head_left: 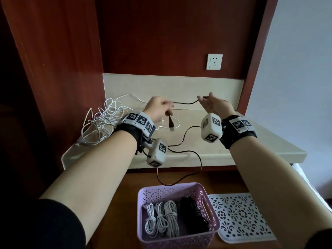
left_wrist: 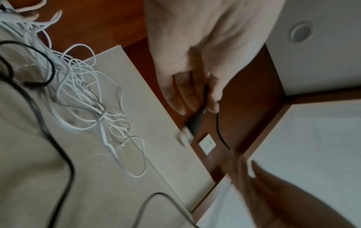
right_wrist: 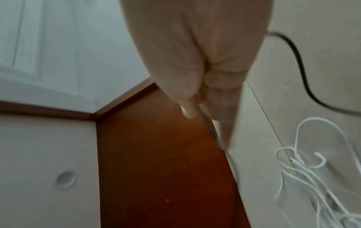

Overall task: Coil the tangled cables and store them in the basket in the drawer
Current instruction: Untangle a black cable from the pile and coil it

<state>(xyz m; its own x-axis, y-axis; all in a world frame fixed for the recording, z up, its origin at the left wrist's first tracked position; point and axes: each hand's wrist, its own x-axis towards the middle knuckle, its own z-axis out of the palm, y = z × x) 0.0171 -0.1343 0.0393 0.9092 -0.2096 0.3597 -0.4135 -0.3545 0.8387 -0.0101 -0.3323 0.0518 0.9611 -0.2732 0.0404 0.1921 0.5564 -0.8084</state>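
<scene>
A black cable (head_left: 185, 103) is stretched in the air between my two hands above the beige counter (head_left: 233, 141). My left hand (head_left: 167, 110) grips it near its USB plug (head_left: 171, 125), which hangs down. My right hand (head_left: 203, 99) pinches the cable farther along. The rest trails across the counter and loops over the front edge above the purple basket (head_left: 161, 193). In the left wrist view my left hand (left_wrist: 197, 108) curls round the black cable (left_wrist: 197, 120). In the right wrist view my right hand (right_wrist: 203, 117) pinches the thin cable (right_wrist: 209, 128).
A tangle of white cables (head_left: 100, 119) lies on the counter's left end. The basket sits in the open drawer and holds three coiled pale cables (head_left: 161, 220) and a black coil (head_left: 194, 212). A white perforated lid (head_left: 239, 216) lies to its right. A wall socket (head_left: 214, 62) is behind.
</scene>
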